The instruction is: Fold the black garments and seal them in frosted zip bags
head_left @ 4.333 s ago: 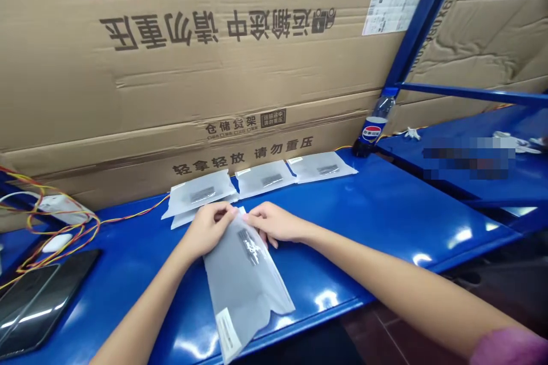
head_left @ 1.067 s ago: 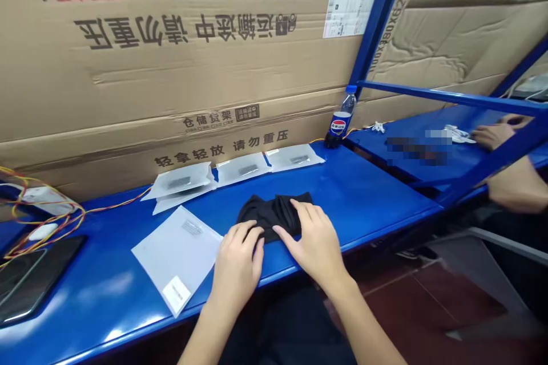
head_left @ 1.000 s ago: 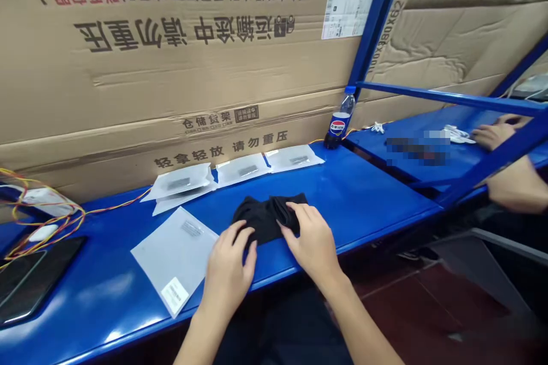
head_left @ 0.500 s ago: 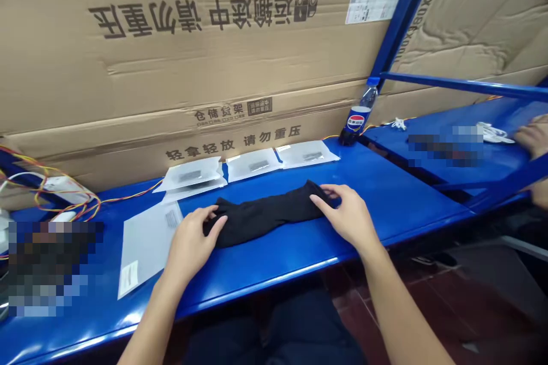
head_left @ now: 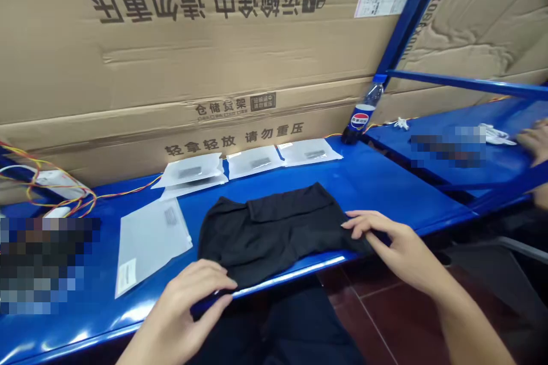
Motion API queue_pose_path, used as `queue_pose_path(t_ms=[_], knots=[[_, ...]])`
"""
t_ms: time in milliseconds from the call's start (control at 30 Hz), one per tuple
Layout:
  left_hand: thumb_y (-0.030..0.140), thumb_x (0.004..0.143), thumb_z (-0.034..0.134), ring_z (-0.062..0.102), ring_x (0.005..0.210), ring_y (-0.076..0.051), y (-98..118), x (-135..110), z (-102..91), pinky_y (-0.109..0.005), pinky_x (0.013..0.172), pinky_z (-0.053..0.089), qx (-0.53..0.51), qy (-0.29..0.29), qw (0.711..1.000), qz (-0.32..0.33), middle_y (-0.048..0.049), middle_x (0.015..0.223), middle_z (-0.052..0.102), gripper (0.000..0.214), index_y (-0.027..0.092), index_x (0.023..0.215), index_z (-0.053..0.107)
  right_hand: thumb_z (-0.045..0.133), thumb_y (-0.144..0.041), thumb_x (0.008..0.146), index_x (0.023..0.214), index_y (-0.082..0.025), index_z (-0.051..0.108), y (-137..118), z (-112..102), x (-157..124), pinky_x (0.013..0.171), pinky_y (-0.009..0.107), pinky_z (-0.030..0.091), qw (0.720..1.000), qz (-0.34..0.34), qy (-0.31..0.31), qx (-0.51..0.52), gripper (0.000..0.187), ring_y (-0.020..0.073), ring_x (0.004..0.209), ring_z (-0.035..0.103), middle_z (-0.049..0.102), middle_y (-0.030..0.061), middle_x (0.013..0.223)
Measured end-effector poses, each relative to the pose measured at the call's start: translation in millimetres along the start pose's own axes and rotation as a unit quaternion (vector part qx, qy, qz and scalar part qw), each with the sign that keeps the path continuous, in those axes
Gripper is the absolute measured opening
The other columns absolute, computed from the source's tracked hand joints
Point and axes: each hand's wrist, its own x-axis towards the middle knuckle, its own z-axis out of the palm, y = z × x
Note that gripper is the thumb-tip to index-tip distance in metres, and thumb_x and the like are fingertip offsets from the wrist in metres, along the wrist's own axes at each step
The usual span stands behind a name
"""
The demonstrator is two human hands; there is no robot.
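A black cloth garment [head_left: 265, 234] lies spread flat on the blue metal table [head_left: 394, 194], its near edge reaching over the table's front rim. My left hand [head_left: 184, 302] is at that near edge, with the fingers gripping the cloth. My right hand [head_left: 398, 245] holds the garment's right corner between the fingers and thumb. Just left of the garment lies a flat translucent plastic bag [head_left: 149, 245] with a white label, close to my left hand but not touching it.
Several sealed translucent bags [head_left: 256, 161] lie along the back of the table, before a large cardboard carton [head_left: 214, 57]. A Pepsi bottle [head_left: 362, 114] stands at the back right. Wires and a power strip [head_left: 60, 182] are at left. A co-worker's hand [head_left: 533, 142] rests on the adjoining blue table.
The garment has gone from a narrow, bunched strip to a wide, flat shape. My hands have moved apart and toward me, each now gripping its edge. The view has shifted slightly.
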Motion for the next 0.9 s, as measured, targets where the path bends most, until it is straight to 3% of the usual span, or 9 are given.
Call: queue_pose_path(t_ms=[100, 200, 300, 400, 467, 567, 633, 733, 900], knots=[[0.019, 0.098, 0.067, 0.073, 0.074, -0.017, 3.4, 7.7, 4.8, -0.025, 0.068, 0.06, 0.019, 0.041, 0.999, -0.001, -0.0004, 0.083, 0.076, 0.011, 0.026, 0.092, 0.073, 0.053, -0.043, 0.102, 0.071, -0.028, 0.075, -4.0, -2.2, 0.0, 0.101, 0.055, 0.059, 0.999, -0.037, 0.01, -0.039, 0.041, 0.0349, 0.12, 0.073, 0.083, 0.0081, 0.102], [0.022, 0.1, 0.067, 0.07, 0.072, -0.017, 1.0, 24.8, 15.5, -0.028, 0.069, 0.058, 0.064, 0.126, 0.99, 0.014, -0.0013, 0.081, 0.074, 0.007, 0.024, 0.095, 0.073, 0.061, -0.041, 0.099, 0.083, -0.029, 0.079, -21.5, 5.8, 8.5, 0.099, 0.051, 0.06, 0.996, -0.06, 0.048, -0.05, 0.027, 0.0319, 0.109, 0.076, 0.082, 0.0076, 0.102], [0.025, 0.098, 0.069, 0.072, 0.082, -0.021, -0.4, 32.2, 24.1, -0.031, 0.073, 0.059, 0.088, 0.035, 0.995, 0.03, -0.0033, 0.091, 0.076, 0.006, 0.025, 0.1, 0.075, 0.069, -0.041, 0.096, 0.089, -0.029, 0.08, -39.6, 13.8, 11.3, 0.095, 0.046, 0.061, 0.995, -0.064, -0.062, -0.043, 0.017, 0.0286, 0.104, 0.074, 0.08, 0.0061, 0.104], [0.023, 0.093, 0.074, 0.072, 0.084, -0.021, 0.9, 26.7, 19.3, -0.03, 0.071, 0.059, 0.077, -0.068, 0.995, -0.005, -0.0024, 0.092, 0.075, 0.009, 0.027, 0.1, 0.075, 0.07, -0.042, 0.096, 0.081, -0.028, 0.078, -46.0, 14.0, 7.8, 0.096, 0.044, 0.06, 0.986, -0.051, -0.158, -0.017, 0.022, 0.0285, 0.106, 0.074, 0.079, 0.0058, 0.102], [0.022, 0.091, 0.075, 0.073, 0.084, -0.02, 0.8, 24.8, 9.3, -0.028, 0.071, 0.059, 0.053, -0.095, 0.993, -0.033, -0.0015, 0.092, 0.075, 0.009, 0.027, 0.098, 0.075, 0.071, -0.045, 0.095, 0.081, -0.027, 0.078, -43.8, 10.9, 9.0, 0.097, 0.045, 0.06, 0.988, -0.032, -0.148, -0.002, 0.024, 0.0298, 0.106, 0.074, 0.079, 0.0071, 0.101], [0.028, 0.094, 0.073, 0.071, 0.077, -0.018, -6.0, 38.0, -1.9, -0.027, 0.07, 0.058, 0.023, -0.09, 0.994, -0.049, -0.0001, 0.087, 0.074, 0.006, 0.026, 0.089, 0.073, 0.07, -0.049, 0.095, 0.091, -0.027, 0.079, -33.9, 8.6, 25.0, 0.098, 0.047, 0.061, 0.997, -0.03, -0.07, -0.026, 0.025, 0.0302, 0.104, 0.075, 0.08, 0.0081, 0.104], [0.031, 0.097, 0.07, 0.072, 0.082, -0.019, -16.4, 56.5, 1.0, -0.03, 0.075, 0.059, 0.041, -0.042, 0.998, -0.037, -0.002, 0.09, 0.076, 0.009, 0.025, 0.093, 0.074, 0.068, -0.045, 0.094, 0.107, -0.028, 0.08, -24.7, 11.5, 42.6, 0.105, 0.051, 0.059, 0.995, -0.069, -0.033, -0.071, 0.025, 0.0318, 0.115, 0.073, 0.08, 0.0081, 0.117], [0.028, 0.097, 0.071, 0.073, 0.107, -0.026, -35.3, 82.4, 18.0, -0.04, 0.094, 0.06, 0.111, -0.021, 0.993, 0.028, -0.0074, 0.112, 0.079, 0.015, 0.024, 0.11, 0.076, 0.061, -0.036, 0.095, 0.126, -0.028, 0.076, -11.8, 19.5, 63.6, 0.113, 0.057, 0.054, 0.982, -0.12, -0.061, -0.132, 0.036, 0.0334, 0.134, 0.066, 0.076, 0.008, 0.135], [0.025, 0.104, 0.059, 0.074, 0.107, -0.026, -45.9, 81.5, 31.9, -0.04, 0.096, 0.059, 0.141, -0.051, 0.987, 0.065, -0.0072, 0.102, 0.08, 0.017, 0.024, 0.1, 0.076, 0.053, -0.03, 0.099, 0.106, -0.026, 0.08, -9.3, 23.6, 57.0, 0.101, 0.052, 0.062, 0.972, -0.155, -0.076, -0.157, 0.028, 0.03, 0.111, 0.076, 0.081, 0.0085, 0.112]])
